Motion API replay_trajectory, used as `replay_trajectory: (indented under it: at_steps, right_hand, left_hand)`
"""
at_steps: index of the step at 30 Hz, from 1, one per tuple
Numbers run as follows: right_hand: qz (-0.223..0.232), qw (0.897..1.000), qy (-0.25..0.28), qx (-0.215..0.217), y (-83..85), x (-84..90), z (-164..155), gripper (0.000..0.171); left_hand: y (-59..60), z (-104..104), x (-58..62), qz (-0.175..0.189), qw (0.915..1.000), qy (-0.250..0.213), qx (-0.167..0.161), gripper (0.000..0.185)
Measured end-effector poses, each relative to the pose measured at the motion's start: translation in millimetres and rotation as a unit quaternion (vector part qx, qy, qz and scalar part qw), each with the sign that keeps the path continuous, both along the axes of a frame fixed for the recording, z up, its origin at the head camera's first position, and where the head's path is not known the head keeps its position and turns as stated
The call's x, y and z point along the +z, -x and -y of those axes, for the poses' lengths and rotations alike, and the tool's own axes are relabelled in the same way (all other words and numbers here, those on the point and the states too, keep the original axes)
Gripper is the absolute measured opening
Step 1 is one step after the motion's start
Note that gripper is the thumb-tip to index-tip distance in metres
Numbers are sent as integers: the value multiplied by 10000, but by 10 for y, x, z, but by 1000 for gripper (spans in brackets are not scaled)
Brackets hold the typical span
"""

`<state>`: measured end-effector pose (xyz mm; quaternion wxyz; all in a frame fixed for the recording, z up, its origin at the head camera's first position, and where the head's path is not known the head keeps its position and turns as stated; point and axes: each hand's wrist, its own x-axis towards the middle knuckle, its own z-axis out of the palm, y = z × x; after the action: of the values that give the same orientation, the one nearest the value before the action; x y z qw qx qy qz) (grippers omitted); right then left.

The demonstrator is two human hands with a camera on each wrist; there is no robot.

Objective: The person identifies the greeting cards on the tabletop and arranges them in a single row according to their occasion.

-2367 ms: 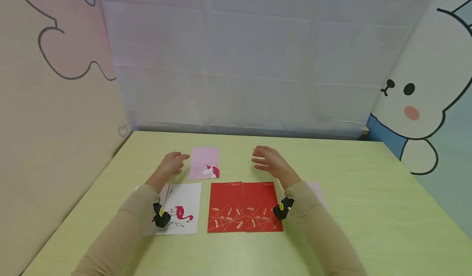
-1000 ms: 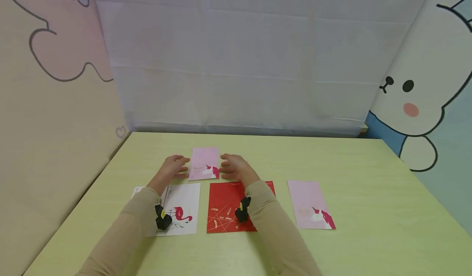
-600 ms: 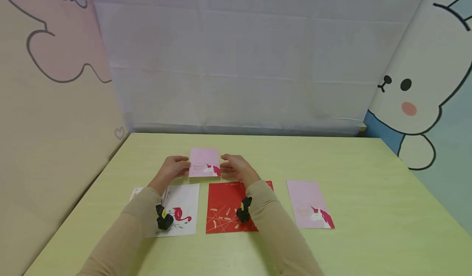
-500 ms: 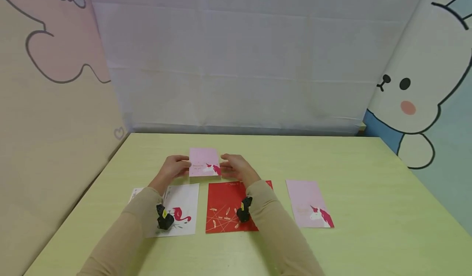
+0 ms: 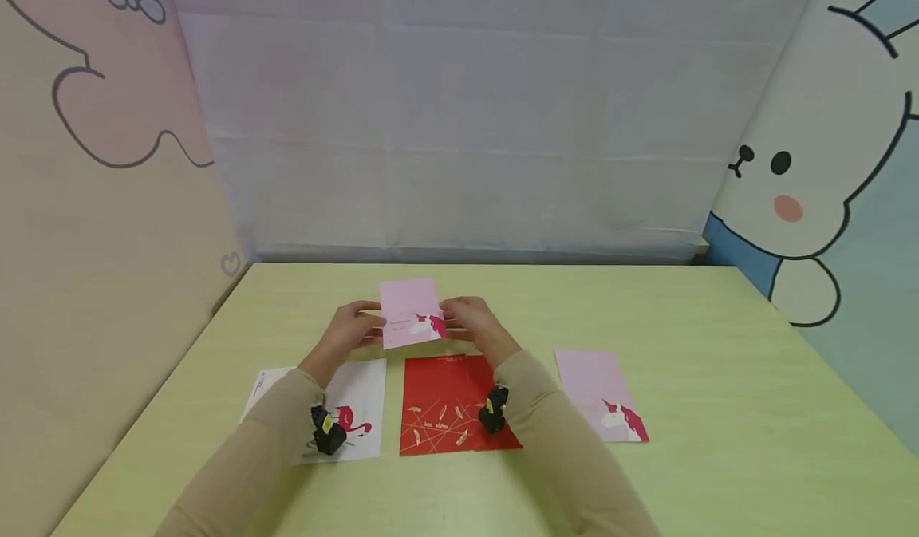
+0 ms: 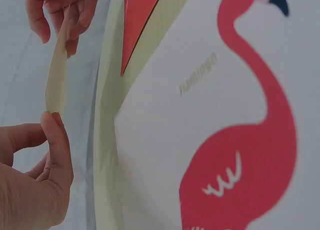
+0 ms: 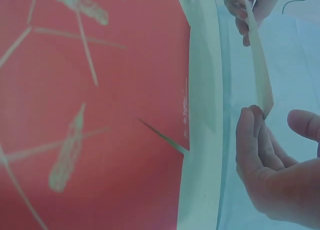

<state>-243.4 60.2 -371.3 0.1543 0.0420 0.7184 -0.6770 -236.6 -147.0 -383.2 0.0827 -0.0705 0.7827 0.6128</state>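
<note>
Both hands hold a pink greeting card (image 5: 408, 302) with a white-and-magenta unicorn at its lower corner, raised above the far part of the table. My left hand (image 5: 348, 333) has its fingertips on the card's left edge. On the right edge are the fingers of my right hand (image 5: 475, 326). From the left wrist, the card (image 6: 56, 84) shows nearly edge-on, its near end at the left fingertips (image 6: 51, 121). In the right wrist view the right fingertips (image 7: 255, 112) meet the card's near end, and the thumb (image 7: 305, 124) stands apart from it.
On the table (image 5: 718, 377), a white flamingo card (image 5: 364, 385) lies below the left forearm, which partly covers it. Two red cards (image 5: 438, 401) lie side by side beneath the right wrist. Farther right is another pink unicorn card (image 5: 592, 381). A white sheet (image 5: 459, 122) hangs behind.
The right hand has come in from the right to the pink card's edge. The card has risen off the table between both hands, tilted slightly and shifted a little rightward.
</note>
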Motion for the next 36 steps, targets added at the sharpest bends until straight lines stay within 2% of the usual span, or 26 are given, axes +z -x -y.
replay_trajectory:
  at_steps: [11,21,25,36]
  right_hand:
    - [-205,9978,-588,-205,-39,61,-218,33]
    - [-345,9958,-817,-230,-83,97,-508,31]
    - [-477,9961,-731,-147,-113,118,-629,29]
    - [-583,9924,-1080,-27,-210,99,-948,29]
  left_hand:
    - [-91,-219,92,-100,9996,-267,-34,38]
    - [-152,-470,90,-474,9954,-810,-172,37]
    - [-165,-581,90,-499,9941,-937,-206,36]
    - [-271,-865,26,-551,9909,-1184,-316,34]
